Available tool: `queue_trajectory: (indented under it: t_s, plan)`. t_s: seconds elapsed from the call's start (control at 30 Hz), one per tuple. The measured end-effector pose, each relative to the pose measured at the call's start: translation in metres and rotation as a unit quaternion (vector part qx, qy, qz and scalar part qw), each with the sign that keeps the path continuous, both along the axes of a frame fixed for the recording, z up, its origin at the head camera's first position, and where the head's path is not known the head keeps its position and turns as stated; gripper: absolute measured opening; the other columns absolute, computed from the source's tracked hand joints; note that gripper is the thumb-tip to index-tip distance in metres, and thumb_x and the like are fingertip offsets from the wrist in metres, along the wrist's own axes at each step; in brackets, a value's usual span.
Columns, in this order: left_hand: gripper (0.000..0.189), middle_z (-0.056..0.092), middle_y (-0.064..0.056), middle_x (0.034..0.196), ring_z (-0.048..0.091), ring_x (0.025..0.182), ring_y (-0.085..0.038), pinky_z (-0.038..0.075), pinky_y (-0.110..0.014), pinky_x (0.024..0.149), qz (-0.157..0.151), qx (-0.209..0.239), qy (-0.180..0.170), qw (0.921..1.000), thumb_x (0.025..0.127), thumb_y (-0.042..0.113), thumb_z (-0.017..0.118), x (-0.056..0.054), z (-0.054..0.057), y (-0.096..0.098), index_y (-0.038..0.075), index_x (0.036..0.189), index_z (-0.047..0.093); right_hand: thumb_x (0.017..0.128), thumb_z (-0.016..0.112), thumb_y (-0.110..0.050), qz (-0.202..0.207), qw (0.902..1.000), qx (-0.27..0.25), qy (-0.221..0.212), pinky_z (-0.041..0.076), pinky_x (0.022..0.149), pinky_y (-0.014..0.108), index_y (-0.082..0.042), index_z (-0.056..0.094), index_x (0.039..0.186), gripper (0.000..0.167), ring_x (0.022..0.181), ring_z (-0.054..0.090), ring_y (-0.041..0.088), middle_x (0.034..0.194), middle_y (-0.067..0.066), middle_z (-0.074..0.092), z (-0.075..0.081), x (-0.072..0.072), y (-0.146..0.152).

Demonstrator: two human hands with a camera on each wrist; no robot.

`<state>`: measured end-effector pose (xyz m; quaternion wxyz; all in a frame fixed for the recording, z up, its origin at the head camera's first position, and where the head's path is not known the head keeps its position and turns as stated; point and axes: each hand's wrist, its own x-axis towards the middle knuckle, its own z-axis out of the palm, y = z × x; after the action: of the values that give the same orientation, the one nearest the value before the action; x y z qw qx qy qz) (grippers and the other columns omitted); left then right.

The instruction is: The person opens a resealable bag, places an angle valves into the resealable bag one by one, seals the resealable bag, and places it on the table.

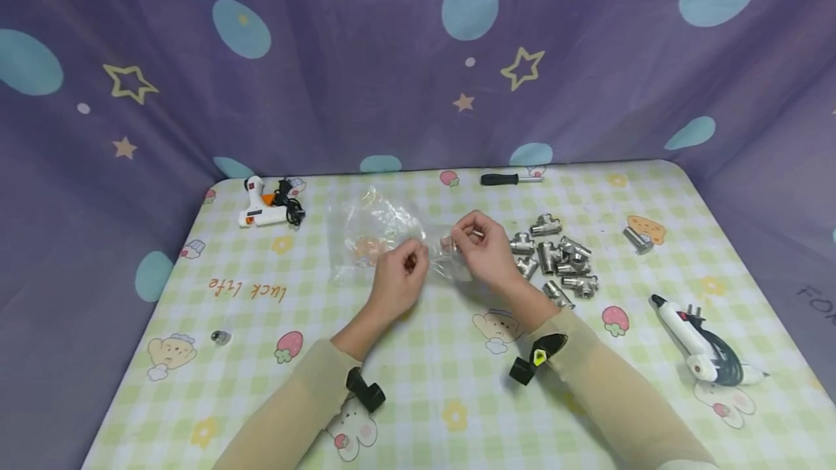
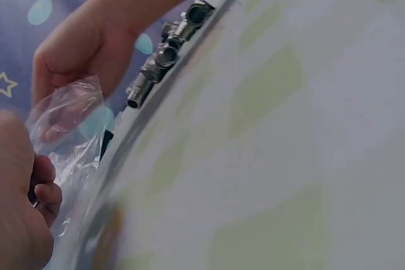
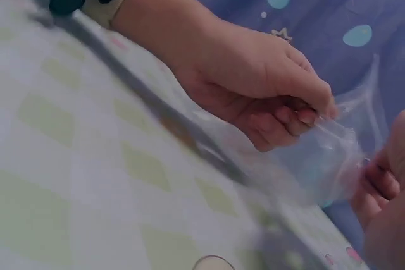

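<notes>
Head view: left hand (image 1: pixel 400 278), right hand (image 1: pixel 486 251) pinching bag (image 1: pixel 398 217); fittings (image 1: pixel 549 258) right of it. Likely opening it; next needs gentle, even pull.

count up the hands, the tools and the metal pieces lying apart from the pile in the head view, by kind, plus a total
Hands: 2
White corded tools: 2
Screwdriver: 1
Metal pieces lying apart from the pile: 2
Total: 7
</notes>
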<state>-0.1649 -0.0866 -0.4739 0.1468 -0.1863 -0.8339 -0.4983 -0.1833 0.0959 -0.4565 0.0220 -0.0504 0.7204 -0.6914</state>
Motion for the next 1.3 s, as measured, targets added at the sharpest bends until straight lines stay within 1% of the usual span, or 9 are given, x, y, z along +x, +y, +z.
queue_trajectory:
  t_s: [0.13, 0.3, 0.6, 0.73, 0.87, 0.93, 1.03, 1.17, 1.3]
  plan:
    - [0.031, 0.053, -0.001, 0.055, 0.043, 0.052, -0.003, 0.035, -0.016, 0.05, 0.021, -0.002, 0.007, 0.9998, 0.091, 0.001, 0.059, 0.002, 0.001, -0.002, 0.011, 0.063, 0.052, 0.104, 0.065, -0.005, 0.021, 0.9972, 0.054, 0.046, 0.057, 0.061, 0.02, 0.0, 0.066, 0.099, 0.008, 0.076, 0.075, 0.009, 0.088, 0.015, 0.073, -0.001, -0.002, 0.007]
    - [0.027, 0.054, 0.001, 0.053, 0.043, 0.05, -0.002, 0.037, -0.017, 0.049, 0.016, -0.017, -0.009, 0.9997, 0.084, 0.0, 0.061, 0.005, 0.014, -0.012, 0.012, 0.06, 0.057, 0.1, 0.069, -0.006, 0.01, 0.9861, 0.147, 0.078, 0.057, 0.06, 0.02, -0.005, 0.07, 0.095, 0.005, 0.07, 0.071, 0.015, 0.087, 0.014, 0.076, -0.003, -0.004, 0.011]
    - [0.039, 0.032, 0.012, 0.045, 0.027, 0.048, -0.004, 0.032, -0.022, 0.058, -0.024, -0.076, -0.037, 0.9961, 0.081, 0.002, 0.055, 0.017, 0.06, -0.038, 0.019, 0.049, 0.04, 0.092, 0.069, -0.003, 0.041, 0.9461, 0.302, 0.109, 0.056, 0.067, 0.025, -0.004, 0.078, 0.102, 0.014, 0.069, 0.063, 0.011, 0.079, 0.003, 0.072, 0.002, -0.004, 0.022]
    - [0.041, 0.035, 0.011, 0.048, 0.032, 0.048, -0.006, 0.034, -0.023, 0.058, -0.02, -0.082, -0.03, 0.996, 0.089, 0.007, 0.061, 0.021, 0.071, -0.042, 0.02, 0.053, 0.044, 0.091, 0.067, -0.003, 0.085, 0.9415, 0.306, 0.111, 0.055, 0.066, 0.025, -0.005, 0.081, 0.101, 0.018, 0.068, 0.062, 0.01, 0.077, 0.001, 0.072, 0.005, -0.003, 0.023]
    - [0.031, 0.058, -0.004, 0.077, 0.053, 0.071, -0.02, 0.046, -0.031, 0.07, -0.018, -0.139, 0.023, 0.9898, 0.084, 0.036, 0.082, 0.019, 0.066, -0.042, 0.012, 0.084, 0.062, 0.091, 0.064, -0.004, 0.12, 0.9462, 0.287, 0.091, 0.051, 0.063, 0.023, -0.008, 0.083, 0.101, 0.022, 0.066, 0.061, 0.01, 0.076, -0.001, 0.072, 0.007, -0.001, 0.02]
    - [0.073, 0.064, -0.011, 0.111, 0.059, 0.1, -0.028, 0.051, -0.038, 0.089, -0.021, -0.191, 0.03, 0.9809, 0.07, 0.056, 0.09, 0.017, 0.059, -0.042, 0.011, 0.12, 0.063, 0.092, 0.062, -0.004, 0.131, 0.9494, 0.274, 0.078, 0.049, 0.061, 0.023, -0.007, 0.083, 0.101, 0.023, 0.065, 0.062, 0.01, 0.076, 0.0, 0.073, 0.009, 0.0, 0.018]
    - [0.146, 0.043, -0.013, 0.161, 0.044, 0.142, -0.038, 0.04, -0.058, 0.119, -0.032, -0.282, 0.01, 0.9588, 0.048, 0.078, 0.092, 0.018, 0.046, -0.039, 0.015, 0.165, 0.029, 0.095, 0.06, -0.005, 0.141, 0.9565, 0.25, 0.054, 0.049, 0.057, 0.023, -0.004, 0.081, 0.102, 0.023, 0.063, 0.065, 0.011, 0.076, 0.003, 0.072, 0.011, 0.002, 0.017]
    - [0.174, 0.011, -0.016, 0.179, 0.018, 0.163, -0.045, 0.021, -0.068, 0.131, -0.036, -0.345, 0.002, 0.9378, 0.04, 0.087, 0.089, 0.018, 0.028, -0.032, 0.015, 0.172, 0.002, 0.097, 0.06, -0.007, 0.14, 0.9639, 0.225, 0.024, 0.053, 0.059, 0.024, -0.003, 0.077, 0.101, 0.018, 0.064, 0.067, 0.013, 0.078, 0.003, 0.069, 0.01, 0.005, 0.014]
    - [0.175, 0.003, -0.014, 0.181, 0.007, 0.166, -0.043, 0.015, -0.068, 0.133, -0.031, -0.349, 0.034, 0.9361, 0.04, 0.088, 0.089, 0.015, 0.018, -0.026, 0.011, 0.172, 0.003, 0.096, 0.065, -0.007, 0.169, 0.9648, 0.201, 0.013, 0.055, 0.065, 0.022, -0.005, 0.069, 0.094, 0.005, 0.069, 0.067, 0.012, 0.081, 0.005, 0.066, 0.01, 0.009, 0.01]
